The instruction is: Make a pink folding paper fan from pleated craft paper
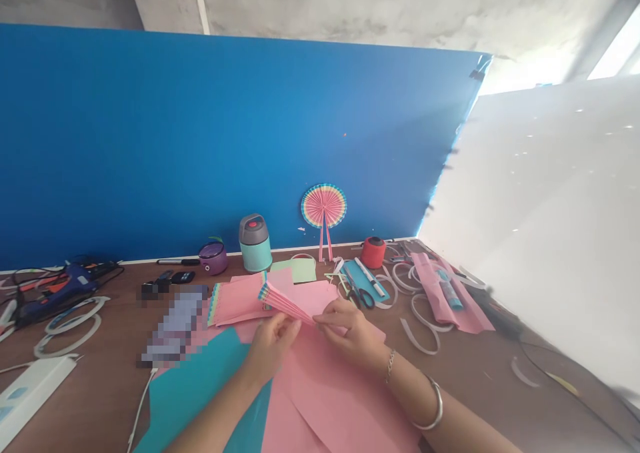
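A narrow pleated pink paper (287,305) with blue and yellow stripes at its far end slants over the sheets in front of me. My right hand (350,331) pinches its near end between thumb and fingers. Along its lower edge, my left hand (273,344) is closed with thumb and fingertips on the folds. Beneath both hands lie large pink sheets (325,386) and a teal sheet (195,386). Just beyond and left of the pleats rests another pink folded piece (237,299) with a striped edge.
A round pink paper fan (324,206) stands against the blue panel. Behind the sheets are a mint jar (255,249), a purple pot (213,258), a red container (373,252) and scissors (361,296). A glue gun (75,283) and power strip (35,396) lie left; white strips (420,336) lie right.
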Demonstrator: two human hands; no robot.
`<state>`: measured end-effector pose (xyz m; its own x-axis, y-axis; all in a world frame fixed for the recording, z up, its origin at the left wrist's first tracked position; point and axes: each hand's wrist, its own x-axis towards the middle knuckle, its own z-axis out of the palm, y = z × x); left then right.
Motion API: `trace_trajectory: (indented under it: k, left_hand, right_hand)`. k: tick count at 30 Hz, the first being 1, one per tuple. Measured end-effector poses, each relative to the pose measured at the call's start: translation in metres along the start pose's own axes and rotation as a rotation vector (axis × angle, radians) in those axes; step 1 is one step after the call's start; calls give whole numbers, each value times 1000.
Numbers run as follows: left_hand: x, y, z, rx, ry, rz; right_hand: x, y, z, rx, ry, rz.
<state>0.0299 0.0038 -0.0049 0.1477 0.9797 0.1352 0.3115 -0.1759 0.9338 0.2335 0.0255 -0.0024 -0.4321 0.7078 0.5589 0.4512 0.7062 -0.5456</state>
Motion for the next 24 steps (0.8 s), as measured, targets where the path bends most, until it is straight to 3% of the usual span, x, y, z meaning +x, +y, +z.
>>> trace_trajectory:
  k: [3, 8, 11, 14, 17, 24]
  left_hand:
    - [-1, 2, 8, -94, 50, 33]
    - [-3, 0, 5, 188, 267, 161]
    - [-2, -1, -3, 412, 420, 388]
    - [-2, 3, -9, 699, 483, 569]
    - [-3, 6, -10, 895, 369, 629]
    - [-3, -2, 3, 1012, -21, 581]
  right_hand:
    - [0, -5, 5, -135, -55, -161]
    - [-1, -9, 6, -261, -145, -272]
    - [-6, -12, 4, -352, -14, -326]
    - [-13, -17, 5, -505, 153, -340]
    - [-14, -21, 6, -637, 139, -294]
    - [0, -8, 2, -596, -230, -106]
